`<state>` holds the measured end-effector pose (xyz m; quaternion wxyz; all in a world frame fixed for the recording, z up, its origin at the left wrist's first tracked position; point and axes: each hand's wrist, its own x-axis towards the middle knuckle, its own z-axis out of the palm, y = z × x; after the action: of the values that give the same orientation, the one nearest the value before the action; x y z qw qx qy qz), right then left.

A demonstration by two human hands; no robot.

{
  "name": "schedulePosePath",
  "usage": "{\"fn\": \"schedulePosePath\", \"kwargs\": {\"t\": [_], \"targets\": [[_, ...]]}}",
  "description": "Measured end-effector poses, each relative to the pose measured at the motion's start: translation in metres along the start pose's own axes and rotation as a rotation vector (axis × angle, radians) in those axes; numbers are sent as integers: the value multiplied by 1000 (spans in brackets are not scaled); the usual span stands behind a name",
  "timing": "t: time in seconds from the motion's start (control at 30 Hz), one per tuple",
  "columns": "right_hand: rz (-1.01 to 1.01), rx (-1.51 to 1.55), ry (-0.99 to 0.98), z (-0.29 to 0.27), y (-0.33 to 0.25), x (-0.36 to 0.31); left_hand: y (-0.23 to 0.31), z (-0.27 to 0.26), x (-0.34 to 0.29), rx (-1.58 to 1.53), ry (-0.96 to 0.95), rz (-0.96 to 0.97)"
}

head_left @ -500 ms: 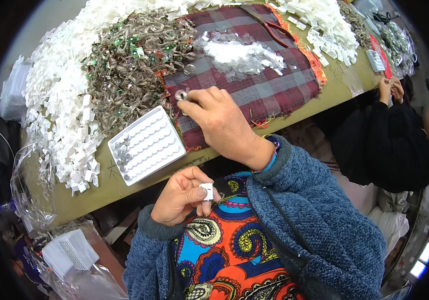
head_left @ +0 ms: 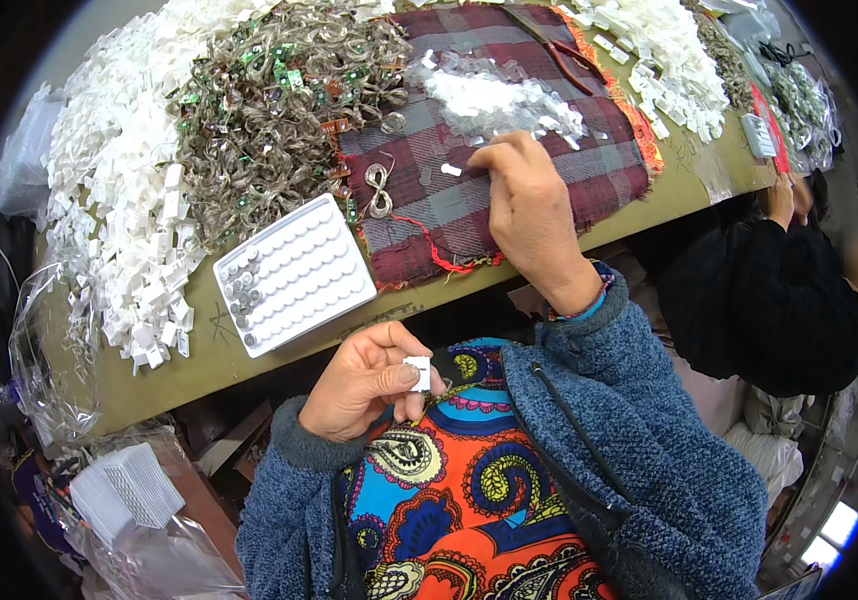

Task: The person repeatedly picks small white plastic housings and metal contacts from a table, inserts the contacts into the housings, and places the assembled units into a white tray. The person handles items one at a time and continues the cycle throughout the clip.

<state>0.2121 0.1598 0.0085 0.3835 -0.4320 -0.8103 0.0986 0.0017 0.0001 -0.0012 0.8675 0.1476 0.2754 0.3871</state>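
Observation:
My left hand (head_left: 364, 385) is closed round a small white plastic case (head_left: 417, 374), pinched between thumb and fingers above my lap. Over the plaid cloth (head_left: 589, 180), my right hand (head_left: 534, 215) has its fingers curled together at the near edge of a pile of clear plastic pieces (head_left: 494, 95). Whatever its fingertips may hold is hidden. A small white piece (head_left: 451, 169) shows just left of those fingers. A tied coil of clear wire (head_left: 379, 195) lies on the cloth, further left.
A white tray (head_left: 299, 270) with small round grey parts stands at the table's near edge. Behind it are wired circuit boards (head_left: 269, 130) and heaped white cases (head_left: 119, 190). Red-handled pliers (head_left: 571, 66) lie on the cloth. A person in black (head_left: 784, 270) works at right.
My right hand has let go of the coil of clear wire, now on the cloth, and moved right to the clear pieces. My left hand keeps the white case.

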Motion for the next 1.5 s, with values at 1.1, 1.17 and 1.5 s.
{"fn": "schedulePosePath", "kwargs": {"t": [1.1,1.17,1.5], "targets": [[184,850,-526,-6,-129,-37,-8,-7,-47,-186,19,536],[-53,762,-412,1,-134,-35,-9,-6,-53,-179,65,554],[-225,618,-424,16,-142,-38,-15,-15,-60,-197,172,594]]}}
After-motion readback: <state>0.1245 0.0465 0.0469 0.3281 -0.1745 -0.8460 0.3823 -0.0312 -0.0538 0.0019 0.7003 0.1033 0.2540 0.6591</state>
